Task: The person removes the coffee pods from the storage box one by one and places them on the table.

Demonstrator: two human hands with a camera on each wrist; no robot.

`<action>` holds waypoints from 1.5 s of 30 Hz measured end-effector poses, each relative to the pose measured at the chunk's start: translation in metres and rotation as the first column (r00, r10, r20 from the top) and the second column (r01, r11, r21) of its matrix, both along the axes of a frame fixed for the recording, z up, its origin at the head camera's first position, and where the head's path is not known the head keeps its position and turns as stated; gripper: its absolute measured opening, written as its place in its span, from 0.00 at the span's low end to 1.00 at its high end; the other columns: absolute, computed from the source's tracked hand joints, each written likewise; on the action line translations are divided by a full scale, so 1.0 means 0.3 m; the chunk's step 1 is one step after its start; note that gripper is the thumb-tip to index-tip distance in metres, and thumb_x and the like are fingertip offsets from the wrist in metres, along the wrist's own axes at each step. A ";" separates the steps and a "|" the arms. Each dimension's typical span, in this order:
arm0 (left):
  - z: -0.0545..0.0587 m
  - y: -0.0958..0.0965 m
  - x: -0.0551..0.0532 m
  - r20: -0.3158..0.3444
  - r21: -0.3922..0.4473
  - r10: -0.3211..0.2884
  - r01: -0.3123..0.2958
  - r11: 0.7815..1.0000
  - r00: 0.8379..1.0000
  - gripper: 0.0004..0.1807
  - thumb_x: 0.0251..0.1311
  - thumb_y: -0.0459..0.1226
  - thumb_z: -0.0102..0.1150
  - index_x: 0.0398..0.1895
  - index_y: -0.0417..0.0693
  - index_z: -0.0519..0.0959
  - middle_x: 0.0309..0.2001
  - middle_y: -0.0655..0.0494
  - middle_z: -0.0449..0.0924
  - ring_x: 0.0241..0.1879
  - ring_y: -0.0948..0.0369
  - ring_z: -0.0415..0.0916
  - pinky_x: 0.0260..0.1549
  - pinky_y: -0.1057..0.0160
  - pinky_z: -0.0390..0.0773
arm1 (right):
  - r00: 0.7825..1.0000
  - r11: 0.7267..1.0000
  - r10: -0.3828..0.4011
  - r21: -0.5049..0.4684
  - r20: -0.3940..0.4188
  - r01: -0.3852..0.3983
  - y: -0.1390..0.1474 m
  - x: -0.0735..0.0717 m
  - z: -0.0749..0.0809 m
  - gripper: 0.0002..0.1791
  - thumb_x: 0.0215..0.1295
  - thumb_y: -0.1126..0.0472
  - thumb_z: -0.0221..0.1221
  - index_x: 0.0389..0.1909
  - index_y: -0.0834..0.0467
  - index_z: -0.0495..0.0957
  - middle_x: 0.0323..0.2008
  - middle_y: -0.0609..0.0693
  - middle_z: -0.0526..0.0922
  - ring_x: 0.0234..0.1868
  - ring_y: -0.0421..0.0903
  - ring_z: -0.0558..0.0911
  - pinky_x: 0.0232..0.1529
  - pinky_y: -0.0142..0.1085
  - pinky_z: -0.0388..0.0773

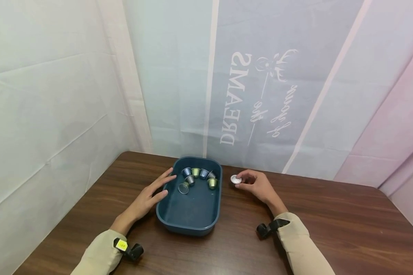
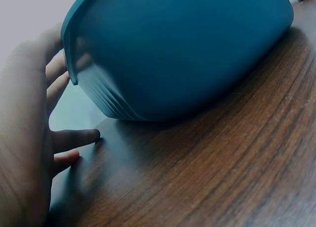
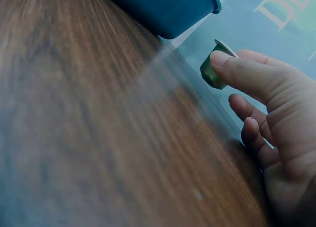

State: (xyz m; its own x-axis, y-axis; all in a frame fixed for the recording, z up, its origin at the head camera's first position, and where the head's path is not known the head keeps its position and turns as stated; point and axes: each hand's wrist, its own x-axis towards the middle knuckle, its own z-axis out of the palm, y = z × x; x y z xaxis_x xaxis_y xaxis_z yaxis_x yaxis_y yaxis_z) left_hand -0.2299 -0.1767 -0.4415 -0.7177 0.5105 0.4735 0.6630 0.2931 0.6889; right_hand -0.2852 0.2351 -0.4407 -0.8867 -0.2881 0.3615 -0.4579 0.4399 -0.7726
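Note:
A dark blue plastic bin point(image 1: 192, 212) stands on the table, with several coffee capsules point(image 1: 195, 172) in blue, green and grey lying toward its far end. One olive-green capsule point(image 1: 183, 188) is tipped so its foil lid shows. My left hand point(image 1: 143, 201) is at the bin's left side, fingers extended along the rim. In the left wrist view its upper fingers reach the bin's rim point(image 2: 72, 64). To the right of the bin, my right hand point(image 1: 261, 188) pinches a green coffee capsule point(image 3: 213, 74) between thumb and fingers, its pale lid facing upward in the head view.
The dark wood-grain table point(image 1: 247, 240) extends around the bin on both sides. A pale cloth backdrop point(image 1: 179, 95) with mirrored lettering hangs directly behind the table's far edge, and another pale cloth wall point(image 1: 55, 114) rises at the left.

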 end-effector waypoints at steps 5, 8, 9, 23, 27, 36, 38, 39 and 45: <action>0.001 -0.003 0.002 0.003 0.005 0.003 -0.003 1.000 1.000 0.27 0.69 0.32 0.47 0.71 0.50 0.62 0.75 0.52 0.46 0.73 0.52 0.44 0.60 0.35 0.53 | 1.000 1.000 -0.010 0.027 0.008 0.009 -0.002 0.001 -0.001 0.13 0.50 0.55 0.73 0.38 0.46 0.83 0.30 0.46 0.81 0.30 0.46 0.78 0.30 0.35 0.75; 0.002 -0.001 0.004 0.005 0.001 0.008 -0.008 1.000 1.000 0.27 0.68 0.30 0.47 0.71 0.46 0.62 0.75 0.51 0.46 0.73 0.51 0.44 0.60 0.35 0.53 | 1.000 0.999 -0.018 0.046 0.014 0.017 -0.002 0.005 -0.003 0.13 0.50 0.54 0.73 0.38 0.45 0.83 0.30 0.45 0.81 0.29 0.46 0.78 0.29 0.35 0.75; 0.005 0.000 0.006 0.005 0.001 0.006 -0.006 1.000 1.000 0.27 0.68 0.29 0.47 0.71 0.44 0.62 0.75 0.49 0.46 0.73 0.50 0.44 0.60 0.34 0.53 | 1.000 0.998 -0.021 0.052 0.017 0.020 -0.002 0.006 -0.004 0.13 0.50 0.54 0.73 0.37 0.45 0.83 0.29 0.45 0.81 0.29 0.46 0.78 0.29 0.36 0.75; 0.107 0.029 0.083 0.022 0.004 -0.002 0.002 1.000 1.000 0.26 0.67 0.26 0.45 0.68 0.35 0.63 0.73 0.37 0.47 0.71 0.40 0.45 0.59 0.33 0.53 | 1.000 0.997 0.013 0.072 -0.009 -0.012 -0.028 0.064 0.062 0.12 0.53 0.64 0.71 0.38 0.58 0.83 0.32 0.53 0.82 0.30 0.51 0.78 0.29 0.34 0.75; 0.057 0.018 0.045 0.016 0.010 -0.005 0.005 1.000 1.000 0.26 0.67 0.26 0.46 0.69 0.37 0.62 0.74 0.40 0.47 0.71 0.43 0.45 0.59 0.32 0.52 | 1.000 0.998 0.015 0.065 -0.001 -0.015 -0.027 0.072 0.069 0.12 0.53 0.64 0.71 0.39 0.58 0.83 0.33 0.53 0.82 0.29 0.50 0.77 0.28 0.34 0.74; -0.002 -0.002 -0.001 -0.012 -0.007 0.001 -0.001 1.000 1.000 0.27 0.69 0.31 0.46 0.72 0.50 0.62 0.75 0.50 0.46 0.73 0.52 0.45 0.60 0.35 0.54 | 0.999 0.999 0.030 0.044 0.031 -0.031 0.006 0.014 -0.001 0.15 0.51 0.56 0.72 0.41 0.47 0.83 0.37 0.46 0.82 0.33 0.48 0.79 0.29 0.36 0.76; -0.004 -0.003 -0.003 -0.010 -0.002 -0.001 0.001 1.000 1.000 0.27 0.69 0.32 0.46 0.72 0.51 0.62 0.75 0.50 0.46 0.73 0.52 0.45 0.60 0.34 0.53 | 0.999 0.998 0.037 0.042 0.027 -0.039 0.007 0.011 -0.003 0.16 0.51 0.56 0.72 0.42 0.46 0.83 0.37 0.45 0.82 0.34 0.47 0.79 0.29 0.36 0.76; -0.004 -0.003 -0.003 -0.009 -0.002 -0.001 0.001 1.000 1.000 0.27 0.70 0.32 0.46 0.72 0.51 0.62 0.75 0.50 0.46 0.73 0.52 0.45 0.60 0.34 0.53 | 0.999 0.998 0.040 0.044 0.024 -0.041 0.007 0.010 -0.003 0.16 0.51 0.56 0.72 0.42 0.46 0.83 0.37 0.45 0.82 0.34 0.47 0.79 0.29 0.36 0.76; 0.000 0.000 0.001 -0.005 -0.005 0.003 -0.003 1.000 1.000 0.26 0.70 0.33 0.46 0.71 0.49 0.62 0.75 0.51 0.46 0.73 0.52 0.45 0.60 0.34 0.53 | 0.999 0.998 0.033 0.047 0.018 -0.034 0.008 0.013 -0.001 0.20 0.49 0.57 0.73 0.45 0.45 0.82 0.34 0.47 0.80 0.30 0.47 0.76 0.27 0.35 0.73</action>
State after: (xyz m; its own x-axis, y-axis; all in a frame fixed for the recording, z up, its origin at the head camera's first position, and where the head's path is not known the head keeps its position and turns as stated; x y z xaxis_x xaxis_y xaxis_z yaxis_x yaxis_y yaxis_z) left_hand -0.2296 -0.1768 -0.4415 -0.7168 0.5108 0.4747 0.6656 0.2985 0.6840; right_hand -0.2814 0.2374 -0.4410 -0.8821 -0.3346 0.3315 -0.4600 0.4606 -0.7591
